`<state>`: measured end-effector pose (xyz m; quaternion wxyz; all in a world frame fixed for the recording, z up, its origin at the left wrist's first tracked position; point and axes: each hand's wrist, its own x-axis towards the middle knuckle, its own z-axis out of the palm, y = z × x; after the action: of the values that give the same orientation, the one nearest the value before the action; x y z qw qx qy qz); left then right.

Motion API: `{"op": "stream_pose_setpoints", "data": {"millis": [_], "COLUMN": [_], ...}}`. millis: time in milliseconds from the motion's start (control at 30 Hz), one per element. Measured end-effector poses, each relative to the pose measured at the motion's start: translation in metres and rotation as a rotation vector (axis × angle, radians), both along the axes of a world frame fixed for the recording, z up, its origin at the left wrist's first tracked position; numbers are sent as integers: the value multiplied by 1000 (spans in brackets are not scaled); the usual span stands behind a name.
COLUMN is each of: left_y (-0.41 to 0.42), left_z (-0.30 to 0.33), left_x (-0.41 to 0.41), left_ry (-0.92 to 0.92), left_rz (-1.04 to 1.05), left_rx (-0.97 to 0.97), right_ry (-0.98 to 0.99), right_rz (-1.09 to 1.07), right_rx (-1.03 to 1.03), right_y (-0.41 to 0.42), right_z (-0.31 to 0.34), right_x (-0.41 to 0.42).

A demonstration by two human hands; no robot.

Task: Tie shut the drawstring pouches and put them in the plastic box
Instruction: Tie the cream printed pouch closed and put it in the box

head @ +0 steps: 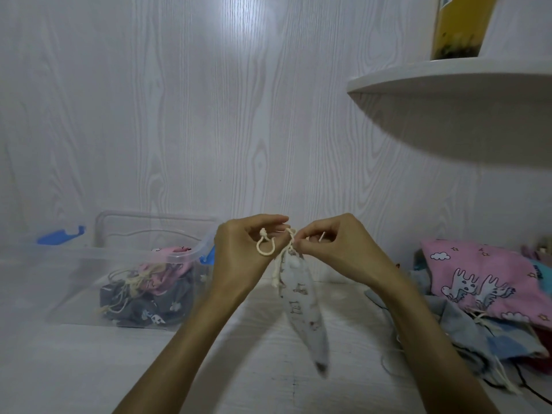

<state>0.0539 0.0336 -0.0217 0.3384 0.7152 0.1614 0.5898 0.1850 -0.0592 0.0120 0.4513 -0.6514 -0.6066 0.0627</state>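
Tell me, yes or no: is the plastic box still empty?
No. The plastic box on the left already holds several pouches, dark and pink ones with cream cords.

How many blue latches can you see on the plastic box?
2. One blue latch sticks up at the plastic box's far left end; the other shows at its right end, partly hidden behind the left hand.

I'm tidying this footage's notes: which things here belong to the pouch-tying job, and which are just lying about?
Part of the job:
- grey pouch and its cord, held by left hand and right hand
- plastic box
- untied pouches

Lying about:
- shelf
- yellow container
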Motion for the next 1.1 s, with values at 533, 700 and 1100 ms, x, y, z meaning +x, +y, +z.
{"op": "stream_pose_setpoints", "data": {"millis": [533, 700, 1100], "left_y": [13, 23, 20], "left_z": [2, 2, -7], "left_x": [-10, -17, 2], "left_ry": [263, 456, 642], "left_rz": [-43, 216, 34], "left_rx": [91, 226, -61], "right_ry": [172, 116, 497], "right_rz": [-52, -121, 73], "right_rx": [25, -106, -381], "right_y": [5, 6, 0], "right_z": [-6, -11, -17], "right_x": [12, 24, 35]}}
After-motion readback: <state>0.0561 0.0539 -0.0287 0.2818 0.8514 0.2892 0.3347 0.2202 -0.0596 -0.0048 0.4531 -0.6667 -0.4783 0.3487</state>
